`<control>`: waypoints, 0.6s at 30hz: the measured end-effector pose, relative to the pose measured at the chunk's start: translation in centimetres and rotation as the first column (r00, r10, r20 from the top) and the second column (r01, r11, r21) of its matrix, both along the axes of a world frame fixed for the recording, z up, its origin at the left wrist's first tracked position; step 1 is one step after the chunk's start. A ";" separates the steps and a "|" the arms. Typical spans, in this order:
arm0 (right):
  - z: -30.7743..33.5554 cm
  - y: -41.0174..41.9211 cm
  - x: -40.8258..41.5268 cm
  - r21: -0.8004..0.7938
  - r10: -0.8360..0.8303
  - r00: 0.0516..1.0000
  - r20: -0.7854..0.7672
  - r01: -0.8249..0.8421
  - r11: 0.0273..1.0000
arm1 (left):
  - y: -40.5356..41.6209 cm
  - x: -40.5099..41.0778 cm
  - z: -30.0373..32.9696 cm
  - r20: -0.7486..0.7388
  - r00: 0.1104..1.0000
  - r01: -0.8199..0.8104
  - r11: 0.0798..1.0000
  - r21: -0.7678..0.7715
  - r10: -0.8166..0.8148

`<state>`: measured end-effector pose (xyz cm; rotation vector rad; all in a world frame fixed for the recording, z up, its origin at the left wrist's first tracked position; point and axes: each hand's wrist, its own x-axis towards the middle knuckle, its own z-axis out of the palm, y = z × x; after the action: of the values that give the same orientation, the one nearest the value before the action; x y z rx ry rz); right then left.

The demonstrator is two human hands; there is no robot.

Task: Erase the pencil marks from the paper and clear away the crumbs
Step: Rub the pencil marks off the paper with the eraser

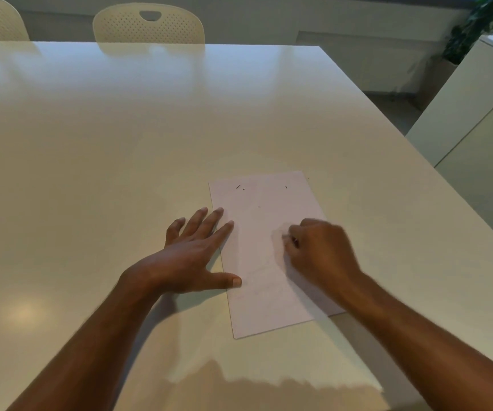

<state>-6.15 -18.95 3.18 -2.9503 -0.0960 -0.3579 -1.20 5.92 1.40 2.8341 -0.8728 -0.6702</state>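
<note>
Head view: we are looking down at a pale, glossy table (pixel 120 149) where a sheet of white paper (pixel 257 298) is lying flat, angled slightly, near the table's right edge. We are seeing the person's left hand (pixel 191 256) resting palm down with its fingers spread wide and straight. The tips of two left fingers (pixel 229 224) and the thumb are lying on the paper's left edge, while the rest of the hand is sitting on the bare table beside it. The right hand (pixel 319 247) is resting on the middle of the sheet toward its right side, its fingers curled tightly inward into a fist. Something small and pale is showing at those curled fingertips, but it is blurred and we cannot tell what it is. A few small dark crumbs (pixel 240 187) are lying scattered on the far end of the paper, well apart from both hands. Faint grey pencil marks (pixel 261 280) are showing on the sheet between the two hands. Two cream perforated chairs (pixel 149 25) are standing at the table's far side, and a white cabinet (pixel 476 114) and a green plant (pixel 482 22) are sitting off to the right.
</note>
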 end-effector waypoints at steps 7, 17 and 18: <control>-0.6 -0.5 0.0 0.014 -0.005 1.000 0.008 0.005 1.000 | -0.1 0.0 0.2 -0.009 1.000 0.004 1.000 0.025 -0.004; -0.5 1.2 -1.8 0.078 0.070 0.997 -0.027 -0.067 0.995 | -0.2 -0.2 0.5 0.001 1.000 0.006 1.000 0.020 -0.006; -0.6 -0.3 -0.6 0.044 -0.007 1.000 0.000 0.007 0.999 | -0.2 -0.2 0.5 0.002 1.000 0.007 1.000 0.022 -0.007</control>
<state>-6.79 -19.26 2.56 -2.9073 -0.0774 -0.3568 -1.38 5.70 1.91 2.8526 -0.8822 -0.6815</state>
